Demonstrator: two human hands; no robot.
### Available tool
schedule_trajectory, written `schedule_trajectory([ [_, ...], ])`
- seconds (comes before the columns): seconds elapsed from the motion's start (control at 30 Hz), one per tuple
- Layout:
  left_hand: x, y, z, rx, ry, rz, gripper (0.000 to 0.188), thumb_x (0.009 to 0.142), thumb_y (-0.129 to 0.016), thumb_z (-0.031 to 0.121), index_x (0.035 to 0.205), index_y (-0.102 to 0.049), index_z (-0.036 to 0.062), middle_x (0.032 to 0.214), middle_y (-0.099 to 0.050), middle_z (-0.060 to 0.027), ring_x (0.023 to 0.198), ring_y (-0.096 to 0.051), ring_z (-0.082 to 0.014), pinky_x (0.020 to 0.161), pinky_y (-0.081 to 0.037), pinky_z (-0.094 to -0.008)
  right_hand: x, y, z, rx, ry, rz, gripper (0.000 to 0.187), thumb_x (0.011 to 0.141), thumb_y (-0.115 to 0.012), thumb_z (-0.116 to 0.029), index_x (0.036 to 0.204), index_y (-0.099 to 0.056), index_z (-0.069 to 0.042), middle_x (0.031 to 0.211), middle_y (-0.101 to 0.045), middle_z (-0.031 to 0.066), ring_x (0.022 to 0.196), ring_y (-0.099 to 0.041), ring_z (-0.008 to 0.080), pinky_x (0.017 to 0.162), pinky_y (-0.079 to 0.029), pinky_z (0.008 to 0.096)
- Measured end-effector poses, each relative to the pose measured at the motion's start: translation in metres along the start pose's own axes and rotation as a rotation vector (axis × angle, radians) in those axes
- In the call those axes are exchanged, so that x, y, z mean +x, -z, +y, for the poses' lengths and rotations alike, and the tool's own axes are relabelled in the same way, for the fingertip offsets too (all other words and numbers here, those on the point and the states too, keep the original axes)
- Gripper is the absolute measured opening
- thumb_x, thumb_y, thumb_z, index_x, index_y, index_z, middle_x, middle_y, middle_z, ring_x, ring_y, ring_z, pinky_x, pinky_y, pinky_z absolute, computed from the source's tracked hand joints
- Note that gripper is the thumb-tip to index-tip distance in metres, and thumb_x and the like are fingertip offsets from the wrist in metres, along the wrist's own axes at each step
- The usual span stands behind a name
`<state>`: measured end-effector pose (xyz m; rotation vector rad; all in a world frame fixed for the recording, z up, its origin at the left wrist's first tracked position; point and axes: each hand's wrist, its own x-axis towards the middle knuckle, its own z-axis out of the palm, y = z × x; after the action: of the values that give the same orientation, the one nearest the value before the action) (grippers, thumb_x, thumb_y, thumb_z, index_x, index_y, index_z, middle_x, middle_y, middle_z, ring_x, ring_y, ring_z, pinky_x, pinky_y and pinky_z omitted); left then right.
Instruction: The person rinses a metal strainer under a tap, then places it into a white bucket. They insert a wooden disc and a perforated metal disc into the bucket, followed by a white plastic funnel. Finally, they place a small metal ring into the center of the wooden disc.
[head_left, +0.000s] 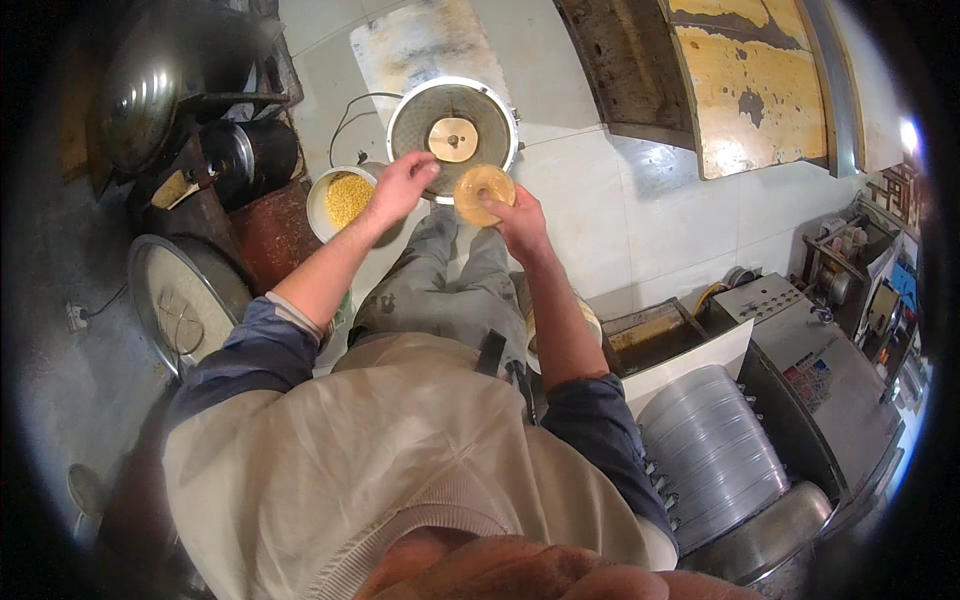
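Observation:
My right hand [523, 222] grips a round tan disc [469, 203] with a hole in its middle, thumb on its upper face. The disc is over the near right rim of a round machine [510, 112]. Inside that machine is a grey mesh-like wall [410, 122], and a second tan disc [466, 143] sits at its centre around a dark hub. My left hand [400, 187] hovers at the machine's near left edge, fingers loosely bent, with nothing visible in them. Left of it stands a white bucket [316, 208] of small yellow beans [348, 198].
A wide metal basin [145, 290] with a wire whisk stands at the left, below dark pots [262, 150]. A worn yellow panel [760, 90] is at the upper right. Ribbed metal containers [710, 450] stand at the lower right. A black cable [345, 118] lies beside the machine.

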<state>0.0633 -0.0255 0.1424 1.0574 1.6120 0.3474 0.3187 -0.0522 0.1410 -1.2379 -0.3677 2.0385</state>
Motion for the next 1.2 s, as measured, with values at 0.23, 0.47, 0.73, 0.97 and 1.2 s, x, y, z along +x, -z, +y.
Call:
schedule_trajectory([
  [0.23, -0.003, -0.025, 0.026, -0.346, 0.035, -0.075, 0.078, 0.092, -0.081, 0.027, 0.155, -0.043, 0.0017, 0.141, -0.059, -0.0168, 0.126, -0.061, -0.0251, 0.104, -0.053, -0.0389, 0.015, -0.052, -0.008, -0.736, 0.165, -0.069, 0.067, 0.083, -0.080, -0.009, 0.144, -0.054, 0.002, 0.130, -0.069, 0.0154, 0.116, -0.068, 0.0238, 0.098, -0.055, 0.0370],
  [0.47, 0.014, 0.010, 0.008, -1.171, 0.086, -0.399, 0.063, 0.098, -0.067, 0.039, 0.149, -0.048, 0.0070, 0.140, -0.061, -0.0130, 0.127, -0.062, -0.0268, 0.108, -0.053, -0.0469, 0.013, -0.066, -0.010, -0.993, 0.393, -0.048, 0.069, 0.081, -0.087, -0.017, 0.143, -0.058, -0.004, 0.142, -0.057, 0.0138, 0.131, -0.061, 0.0273, 0.105, -0.054, 0.0384],
  [0.73, 0.020, 0.009, 0.001, -1.360, 0.121, -0.439, 0.056, 0.100, -0.065, 0.039, 0.146, -0.052, 0.0076, 0.139, -0.062, -0.0125, 0.127, -0.062, -0.0279, 0.111, -0.051, -0.0473, 0.016, -0.081, 0.000, -1.294, 0.668, 0.089, 0.061, 0.082, -0.086, -0.023, 0.135, -0.064, -0.002, 0.137, -0.056, 0.0176, 0.122, -0.062, 0.0356, 0.100, -0.055, 0.0427],
  [0.97, 0.021, 0.014, 0.007, -0.966, 0.047, -0.308, 0.057, 0.102, -0.064, 0.040, 0.148, -0.051, 0.0097, 0.133, -0.065, -0.0107, 0.117, -0.067, -0.0235, 0.097, -0.059, -0.0385, 0.035, -0.080, 0.018, -0.925, 0.432, 0.067, 0.061, 0.085, -0.084, -0.019, 0.137, -0.061, 0.003, 0.135, -0.053, 0.0172, 0.118, -0.066, 0.0325, 0.096, -0.057, 0.0403],
  [1.2, 0.036, 0.038, 0.003, -0.890, 0.284, -0.452, 0.049, 0.099, -0.071, 0.033, 0.139, -0.056, 0.0093, 0.120, -0.068, -0.0088, 0.104, -0.070, -0.0214, 0.086, -0.060, -0.0408, 0.051, -0.048, 0.014, -1.009, 0.486, 0.017, 0.068, 0.085, -0.086, -0.031, 0.139, -0.060, 0.001, 0.133, -0.054, 0.0189, 0.126, -0.060, 0.0360, 0.103, -0.053, 0.0444],
])
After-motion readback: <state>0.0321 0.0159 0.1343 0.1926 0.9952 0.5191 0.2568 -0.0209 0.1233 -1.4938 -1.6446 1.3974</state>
